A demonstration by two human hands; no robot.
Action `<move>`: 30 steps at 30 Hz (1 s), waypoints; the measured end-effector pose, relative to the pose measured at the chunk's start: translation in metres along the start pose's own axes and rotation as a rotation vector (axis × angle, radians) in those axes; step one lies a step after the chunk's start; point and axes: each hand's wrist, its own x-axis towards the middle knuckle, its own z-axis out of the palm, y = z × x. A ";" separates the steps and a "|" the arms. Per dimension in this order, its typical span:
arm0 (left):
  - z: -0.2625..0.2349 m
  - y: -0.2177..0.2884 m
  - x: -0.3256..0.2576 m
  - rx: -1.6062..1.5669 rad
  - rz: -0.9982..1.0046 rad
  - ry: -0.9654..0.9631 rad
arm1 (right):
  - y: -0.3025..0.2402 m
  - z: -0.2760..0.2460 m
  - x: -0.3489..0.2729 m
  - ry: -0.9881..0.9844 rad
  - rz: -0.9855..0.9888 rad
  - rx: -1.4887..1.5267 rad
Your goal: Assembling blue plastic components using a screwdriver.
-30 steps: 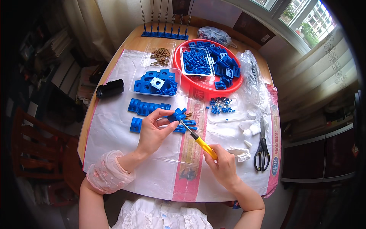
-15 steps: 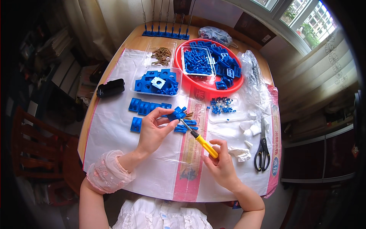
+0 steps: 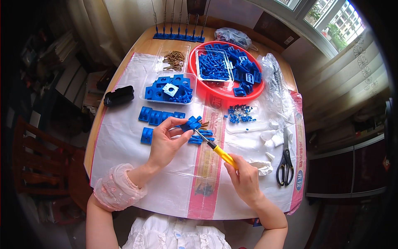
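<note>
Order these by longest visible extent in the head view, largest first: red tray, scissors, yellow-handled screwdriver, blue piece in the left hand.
1. Red tray
2. Scissors and yellow-handled screwdriver: too alike to rank; the right hand may hide the handle's end.
3. Blue piece, partly hidden by the left hand

Seemingly a room in a home: a flower-patterned curtain [image 3: 365, 66] beside the window [image 3: 331, 27], a wooden slat-back chair [image 3: 43, 159], a low dark cabinet [image 3: 350, 168]. A screwdriver [image 3: 222, 152] above the cloth-covered bench [image 3: 140, 45] lends it a workshop side.
</note>
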 end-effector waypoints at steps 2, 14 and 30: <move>0.000 0.000 0.000 0.010 0.003 -0.003 | 0.004 0.000 -0.001 -0.020 -0.002 0.002; 0.001 0.002 -0.002 0.061 -0.004 -0.021 | 0.007 0.003 -0.006 -0.272 0.461 0.690; 0.001 0.001 -0.001 0.006 -0.028 -0.008 | -0.001 0.005 -0.009 -0.017 0.063 0.024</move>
